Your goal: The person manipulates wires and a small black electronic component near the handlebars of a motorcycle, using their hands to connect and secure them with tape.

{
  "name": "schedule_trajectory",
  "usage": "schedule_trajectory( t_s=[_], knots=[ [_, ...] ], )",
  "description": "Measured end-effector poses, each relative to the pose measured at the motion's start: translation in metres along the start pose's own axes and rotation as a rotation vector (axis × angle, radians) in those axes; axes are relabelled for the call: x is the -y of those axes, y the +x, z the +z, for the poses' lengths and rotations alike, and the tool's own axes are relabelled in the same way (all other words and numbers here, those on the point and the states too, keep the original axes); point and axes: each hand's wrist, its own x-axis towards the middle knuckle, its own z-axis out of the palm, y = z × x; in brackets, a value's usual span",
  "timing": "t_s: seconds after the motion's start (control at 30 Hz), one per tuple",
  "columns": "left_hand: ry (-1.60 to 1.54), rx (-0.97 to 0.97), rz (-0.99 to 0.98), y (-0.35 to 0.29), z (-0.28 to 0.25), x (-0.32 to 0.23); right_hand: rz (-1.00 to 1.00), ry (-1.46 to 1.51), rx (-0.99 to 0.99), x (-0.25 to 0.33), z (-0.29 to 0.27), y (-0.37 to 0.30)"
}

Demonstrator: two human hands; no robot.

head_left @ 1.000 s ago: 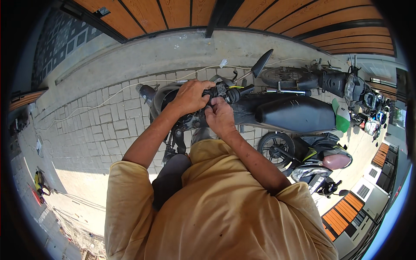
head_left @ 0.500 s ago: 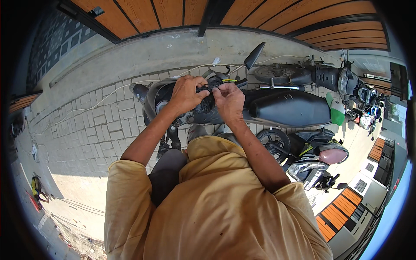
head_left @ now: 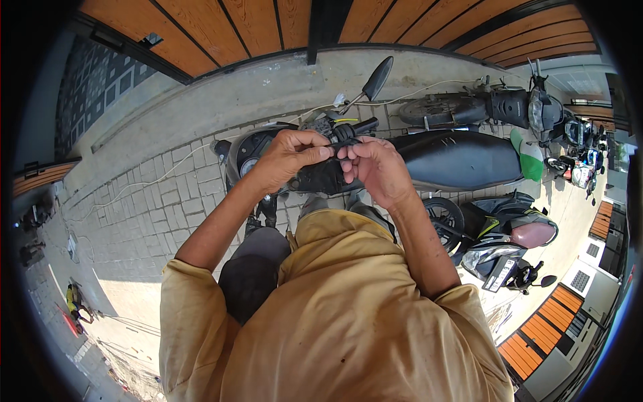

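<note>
Over the front of a black motorcycle, my left hand (head_left: 289, 161) pinches a small dark piece (head_left: 343, 145) between thumb and forefinger. My right hand (head_left: 383, 169) has its fingers curled at the piece's other end, palm partly turned up. Too little of the piece shows to tell its kind. Just beyond my fingers are the handlebar grip (head_left: 366, 126) and a mirror (head_left: 379, 79) on its stalk. To the right stretches the motorcycle's long black seat (head_left: 462, 158), with a green and white cap (head_left: 531, 159) at its far end.
A second motorcycle (head_left: 509, 110) stands at the far right, and another with a pinkish seat (head_left: 532, 234) is at the near right. A pale cable (head_left: 157, 177) runs over the paving. Wooden gate panels (head_left: 248, 30) line the back. Someone in yellow (head_left: 74, 301) is far left.
My right hand has turned its palm more upward and its fingers have shifted on the dark piece. Both hands now sit slightly lower and nearer to me. The view has shifted a little.
</note>
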Motion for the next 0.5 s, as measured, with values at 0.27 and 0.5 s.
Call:
schedule_trajectory(
  t_s=[0.27, 0.5],
  knots=[
    [0.266, 0.087, 0.127, 0.002, 0.048, -0.065, -0.071, -0.128, 0.028, 0.048, 0.013, -0.052],
    [0.348, 0.057, 0.348, -0.003, 0.075, -0.092, -0.104, -0.334, -0.016, 0.066, -0.003, -0.081]
  ],
)
